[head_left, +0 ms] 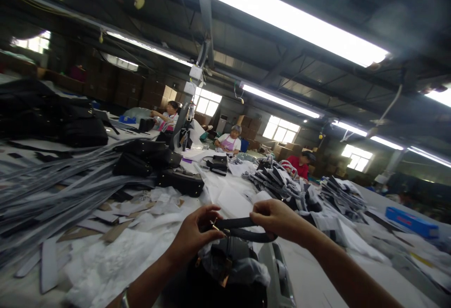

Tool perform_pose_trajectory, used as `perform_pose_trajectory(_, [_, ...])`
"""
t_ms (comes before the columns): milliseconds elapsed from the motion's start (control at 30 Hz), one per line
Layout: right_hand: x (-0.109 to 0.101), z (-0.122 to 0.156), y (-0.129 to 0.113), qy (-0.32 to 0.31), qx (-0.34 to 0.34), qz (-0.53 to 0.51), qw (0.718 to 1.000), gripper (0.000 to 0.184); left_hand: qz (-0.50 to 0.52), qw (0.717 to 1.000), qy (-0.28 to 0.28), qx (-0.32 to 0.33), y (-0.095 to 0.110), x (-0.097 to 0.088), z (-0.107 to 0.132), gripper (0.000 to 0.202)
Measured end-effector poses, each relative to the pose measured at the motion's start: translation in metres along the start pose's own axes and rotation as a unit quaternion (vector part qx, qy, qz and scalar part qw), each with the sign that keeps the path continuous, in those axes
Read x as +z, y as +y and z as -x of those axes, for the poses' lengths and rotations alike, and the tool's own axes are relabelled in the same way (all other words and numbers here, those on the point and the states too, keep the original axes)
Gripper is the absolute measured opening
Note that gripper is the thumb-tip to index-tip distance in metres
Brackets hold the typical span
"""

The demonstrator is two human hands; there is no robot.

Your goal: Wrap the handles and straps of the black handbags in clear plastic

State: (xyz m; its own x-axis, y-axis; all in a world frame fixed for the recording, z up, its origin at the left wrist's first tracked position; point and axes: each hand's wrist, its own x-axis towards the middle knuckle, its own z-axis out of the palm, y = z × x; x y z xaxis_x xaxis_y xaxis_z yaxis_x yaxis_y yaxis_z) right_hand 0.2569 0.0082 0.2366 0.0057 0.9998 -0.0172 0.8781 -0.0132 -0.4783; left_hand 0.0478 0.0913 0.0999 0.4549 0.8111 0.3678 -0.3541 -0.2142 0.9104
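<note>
My left hand point(202, 230) pinches a small gold-coloured metal buckle or clasp point(215, 225) between thumb and fingers. A dark strap point(243, 224) runs from it and loops to the right. At the loop's far end my right hand point(273, 216) is closed on the strap, thumb against fingers. Just below both hands stands a black bag point(229, 249), partly covered by clear plastic wrap point(259, 270). A gold-coloured piece point(226, 274) hangs on its front. The bag's lower part is dark and hard to make out.
A grey machine-like object point(276, 270) stands right of the bag. Crumpled white wrapping point(105, 256) and long strips point(70, 190) cover the left. Black bags point(179, 182) and strap piles point(282, 181) lie ahead. A blue box point(411, 222) is at right. Several people point(230, 141) sit beyond.
</note>
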Motion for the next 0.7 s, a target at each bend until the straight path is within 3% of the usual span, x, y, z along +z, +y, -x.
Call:
perform_pose_trajectory(200, [0.019, -0.007, -0.023, -0.013, -0.025, 0.063, 0.998, 0.03, -0.012, 1.0, -0.01, 0.01, 0.0, 0.007, 0.001, 0.054])
perform_pose_trajectory(300, [0.033, -0.009, -0.039, 0.026, -0.093, 0.154, 0.983, 0.026, -0.03, 0.999, 0.009, 0.019, 0.003, 0.007, 0.001, 0.055])
perform_pose_trajectory(400, [0.045, -0.012, -0.052, 0.061, -0.151, 0.252, 0.954, 0.054, -0.038, 0.999, 0.021, 0.016, 0.007, 0.003, 0.003, 0.058])
perform_pose_trajectory(467, [0.051, -0.015, -0.061, 0.036, -0.15, 0.295, 0.943, 0.067, -0.02, 1.0, -0.004, 0.0, 0.009, 0.001, 0.004, 0.062])
perform_pose_trajectory(567, [0.055, -0.021, -0.071, -0.01, -0.144, 0.329, 0.933, 0.049, 0.005, 0.999, -0.038, -0.008, 0.012, -0.003, 0.004, 0.065])
perform_pose_trajectory(700, [0.049, -0.026, -0.071, -0.002, -0.145, 0.337, 0.93, 0.027, -0.039, 0.999, 0.005, -0.013, 0.011, -0.027, 0.001, 0.061])
